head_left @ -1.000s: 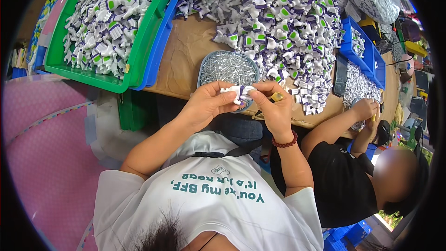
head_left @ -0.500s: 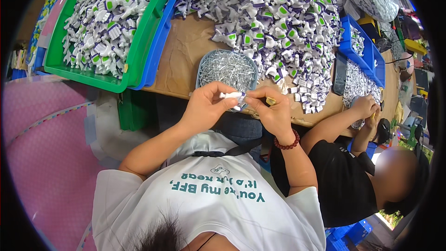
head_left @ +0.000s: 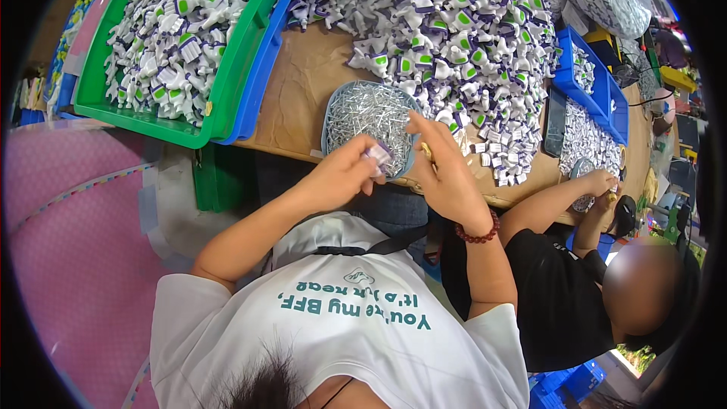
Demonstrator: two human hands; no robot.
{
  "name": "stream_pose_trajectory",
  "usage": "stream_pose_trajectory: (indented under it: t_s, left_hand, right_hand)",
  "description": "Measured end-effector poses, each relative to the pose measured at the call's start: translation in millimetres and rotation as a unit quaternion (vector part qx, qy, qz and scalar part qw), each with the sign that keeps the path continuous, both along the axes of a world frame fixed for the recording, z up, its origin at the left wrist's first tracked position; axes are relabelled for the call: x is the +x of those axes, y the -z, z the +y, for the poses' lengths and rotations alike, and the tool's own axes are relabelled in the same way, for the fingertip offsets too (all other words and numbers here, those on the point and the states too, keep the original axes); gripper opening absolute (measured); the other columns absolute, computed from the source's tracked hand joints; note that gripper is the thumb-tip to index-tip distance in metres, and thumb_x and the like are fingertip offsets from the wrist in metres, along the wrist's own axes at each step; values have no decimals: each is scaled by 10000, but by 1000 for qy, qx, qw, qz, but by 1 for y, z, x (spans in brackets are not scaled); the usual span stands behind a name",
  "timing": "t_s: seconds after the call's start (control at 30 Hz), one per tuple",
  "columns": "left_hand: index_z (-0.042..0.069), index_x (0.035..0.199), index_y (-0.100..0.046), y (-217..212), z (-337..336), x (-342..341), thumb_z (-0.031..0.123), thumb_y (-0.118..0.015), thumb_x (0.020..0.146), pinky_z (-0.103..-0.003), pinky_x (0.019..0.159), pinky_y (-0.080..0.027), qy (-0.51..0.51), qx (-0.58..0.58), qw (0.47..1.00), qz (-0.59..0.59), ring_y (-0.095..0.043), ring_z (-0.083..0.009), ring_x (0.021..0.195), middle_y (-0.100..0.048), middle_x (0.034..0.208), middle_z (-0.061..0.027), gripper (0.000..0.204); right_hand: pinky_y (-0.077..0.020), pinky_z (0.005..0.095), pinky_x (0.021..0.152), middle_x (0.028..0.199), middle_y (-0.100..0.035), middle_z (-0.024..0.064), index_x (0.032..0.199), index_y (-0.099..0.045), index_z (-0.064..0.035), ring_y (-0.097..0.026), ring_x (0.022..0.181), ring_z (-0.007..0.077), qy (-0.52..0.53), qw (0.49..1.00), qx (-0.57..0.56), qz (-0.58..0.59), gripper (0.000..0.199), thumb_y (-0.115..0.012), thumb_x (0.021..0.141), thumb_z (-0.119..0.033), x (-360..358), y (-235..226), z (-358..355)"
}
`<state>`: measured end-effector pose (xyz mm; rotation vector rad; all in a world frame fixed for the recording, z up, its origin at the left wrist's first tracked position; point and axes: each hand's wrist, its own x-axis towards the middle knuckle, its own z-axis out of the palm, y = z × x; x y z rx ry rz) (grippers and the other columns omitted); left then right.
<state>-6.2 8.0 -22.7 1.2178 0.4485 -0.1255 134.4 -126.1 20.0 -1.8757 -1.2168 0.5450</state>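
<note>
My left hand (head_left: 346, 174) is closed around a small white and purple plastic piece (head_left: 379, 155), blurred and partly covered by the fingers. Just beside it, my right hand (head_left: 448, 176) has its fingers stretched out at the right rim of a grey-blue bowl (head_left: 326, 135). Silvery metal pins (head_left: 371, 115) fill that bowl. No object shows in the right hand, though something small and yellowish sits against one of its fingers. Beyond the bowl spreads a large heap of white, purple and green toy parts (head_left: 447, 38).
A green tray (head_left: 140, 130) full of similar parts stands at the left over a blue tray (head_left: 246, 117). Small striped pieces (head_left: 509, 155) lie right of the bowl. A divided blue bin (head_left: 598, 91) stands farther right. A co-worker's hands (head_left: 602, 183) work close by on my right.
My hands have moved apart. The left keeps the plastic piece and has turned it; the right has let go and reached forward to the bowl's rim, its fingers straightened.
</note>
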Motion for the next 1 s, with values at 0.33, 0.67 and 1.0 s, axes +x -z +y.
stream_pose_trajectory:
  t_s: [0.33, 0.67, 1.0]
  left_hand:
    - [41, 950, -518, -11, 7, 2, 354, -336, 967, -185, 428, -292, -45, -178, 983, 18, -375, -56, 493, -463, 630, -4, 363]
    - [41, 882, -517, -10, 4, -6, 390, -291, 969, -212, 476, -330, 23, -3, 999, -36, -393, -54, 534, -443, 623, 15, 426]
    - [39, 844, -507, -12, -8, -16, 383, -260, 973, -221, 473, -335, -9, 36, 997, -67, -397, -62, 515, -431, 597, 13, 442]
  right_hand:
    - [-472, 297, 668, 776, -653, 95, 1394, -175, -30, -635, 690, 240, -120, 956, -120, 241, 624, -519, 876, -79, -25, -11, -7]
    - [-447, 235, 607, 731, -635, 59, 1370, -274, -36, -545, 588, 123, -102, 936, -102, 322, 623, -597, 842, -111, -24, -2, -8]
    - [-385, 182, 480, 708, -615, -2, 1252, -496, -65, -433, 529, 19, -61, 929, -24, 363, 494, -654, 786, -33, -32, 16, -9]
